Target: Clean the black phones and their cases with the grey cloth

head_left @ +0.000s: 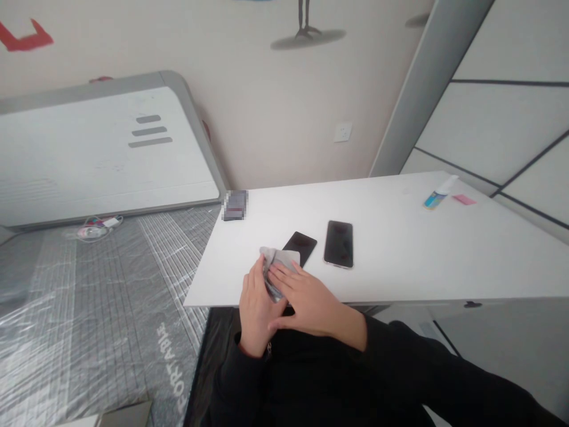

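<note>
A crumpled light grey cloth (281, 257) is between my two hands, just above the table's front edge. My left hand (256, 309) grips it from the left, with the fingers curled along its side. My right hand (309, 301) presses on it from the right, fingers together across its face. The cloth has a flat, rounded corner at its upper right; whether something lies inside or under it I cannot tell. Right behind it, a flat black phone-like slab (304, 244) lies tilted on the table, partly covered. Farther right lies a smartphone (339, 244), dark screen up.
The white table (391, 249) stands against the wall. At its far left corner sits a dark, pixelated item (235, 205). A spray bottle (438, 194) lies at the back right beside a pink slip (464, 200). Plastic sheeting (102, 296) covers the floor at left.
</note>
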`<state>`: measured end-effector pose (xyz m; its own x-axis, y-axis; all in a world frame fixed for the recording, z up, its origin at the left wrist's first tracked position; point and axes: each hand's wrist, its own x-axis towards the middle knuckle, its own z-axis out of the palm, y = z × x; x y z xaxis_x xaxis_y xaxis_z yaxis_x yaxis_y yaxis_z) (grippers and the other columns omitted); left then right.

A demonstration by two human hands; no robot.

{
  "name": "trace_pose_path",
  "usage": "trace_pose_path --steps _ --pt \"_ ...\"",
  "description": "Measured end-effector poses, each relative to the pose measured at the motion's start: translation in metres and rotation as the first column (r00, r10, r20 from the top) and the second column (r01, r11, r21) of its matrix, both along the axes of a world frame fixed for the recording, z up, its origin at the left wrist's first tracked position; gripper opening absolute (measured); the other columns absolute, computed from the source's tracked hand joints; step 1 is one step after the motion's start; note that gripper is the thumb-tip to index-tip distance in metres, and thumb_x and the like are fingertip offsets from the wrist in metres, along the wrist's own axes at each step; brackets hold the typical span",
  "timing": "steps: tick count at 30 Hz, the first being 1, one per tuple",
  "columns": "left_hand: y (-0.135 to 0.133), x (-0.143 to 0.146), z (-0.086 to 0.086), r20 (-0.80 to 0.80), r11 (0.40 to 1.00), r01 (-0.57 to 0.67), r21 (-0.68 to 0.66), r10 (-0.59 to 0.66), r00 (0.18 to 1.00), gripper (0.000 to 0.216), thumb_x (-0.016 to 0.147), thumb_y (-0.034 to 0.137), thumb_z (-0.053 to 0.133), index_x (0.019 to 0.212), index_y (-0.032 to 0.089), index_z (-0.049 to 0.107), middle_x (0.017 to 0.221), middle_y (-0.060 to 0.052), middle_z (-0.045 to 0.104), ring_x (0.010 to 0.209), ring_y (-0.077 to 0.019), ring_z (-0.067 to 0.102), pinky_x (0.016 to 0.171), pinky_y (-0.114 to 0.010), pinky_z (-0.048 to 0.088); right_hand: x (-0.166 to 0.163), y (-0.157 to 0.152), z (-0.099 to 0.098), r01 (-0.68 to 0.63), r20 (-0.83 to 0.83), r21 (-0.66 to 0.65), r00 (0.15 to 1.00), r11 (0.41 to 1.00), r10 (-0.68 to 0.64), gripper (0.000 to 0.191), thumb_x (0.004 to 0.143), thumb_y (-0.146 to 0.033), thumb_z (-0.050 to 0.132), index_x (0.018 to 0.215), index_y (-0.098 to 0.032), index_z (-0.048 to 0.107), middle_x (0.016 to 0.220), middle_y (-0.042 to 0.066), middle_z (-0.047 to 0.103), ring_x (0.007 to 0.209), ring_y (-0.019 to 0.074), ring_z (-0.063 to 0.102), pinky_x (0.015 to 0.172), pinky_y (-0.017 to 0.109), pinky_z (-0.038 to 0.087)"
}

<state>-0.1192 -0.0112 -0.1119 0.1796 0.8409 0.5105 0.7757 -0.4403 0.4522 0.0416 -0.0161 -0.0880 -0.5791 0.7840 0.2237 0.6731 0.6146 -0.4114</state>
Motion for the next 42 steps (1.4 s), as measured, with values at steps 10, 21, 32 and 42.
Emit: trace_pose_path --steps 10,21,32,42 --pt "-0.002 0.000 0.007 -0.009 0.999 0.022 -0.034 -0.022 1.000 0.088 0.083 0.038 0.075 0.154 0.018 0.027 0.142 -0.019 0.055 0.127 -0.0353 0.056 0.101 -0.051 0.051 0.066 0.032 0.000 0.230 0.167 0.090 0.956 0.969 -0.242 0.086 0.097 -0.074 0.023 0.153 -0.011 0.040 0.157 0.016 0.043 0.148 0.0310 0.039 0.123 0.061 0.024" --pt "0.001 -0.002 0.006 -0.044 1.000 0.027 -0.005 -0.027 0.999 0.085 0.081 0.025 0.072 0.153 0.016 0.027 0.141 -0.019 0.055 0.128 -0.0350 0.056 0.104 -0.051 0.049 0.030 -0.001 0.000 -0.133 0.014 0.012 0.991 0.991 0.133 0.097 0.087 -0.081 0.045 0.158 -0.015 0.032 0.160 0.014 0.039 0.150 0.0305 0.033 0.127 0.055 0.015" --pt "-0.001 -0.001 0.008 -0.046 1.000 0.018 -0.006 -0.018 0.999 0.086 0.082 0.034 0.076 0.152 0.016 0.029 0.138 -0.019 0.057 0.124 -0.0355 0.058 0.100 -0.051 0.052 0.046 0.029 0.003 0.001 0.145 0.070 0.989 0.998 -0.011 0.103 0.085 -0.082 0.046 0.156 -0.008 0.035 0.158 0.021 0.039 0.150 0.0339 0.034 0.125 0.057 0.020" --pt "-0.001 -0.001 0.010 -0.062 0.999 0.037 -0.013 -0.038 0.997 0.082 0.084 0.037 0.074 0.150 0.015 0.030 0.137 -0.020 0.058 0.123 -0.0356 0.058 0.098 -0.050 0.052 0.067 0.042 0.000 0.131 0.206 0.093 0.967 0.987 -0.148 0.083 0.096 -0.071 0.040 0.156 -0.015 0.035 0.159 0.017 0.039 0.149 0.0326 0.037 0.123 0.060 0.023"
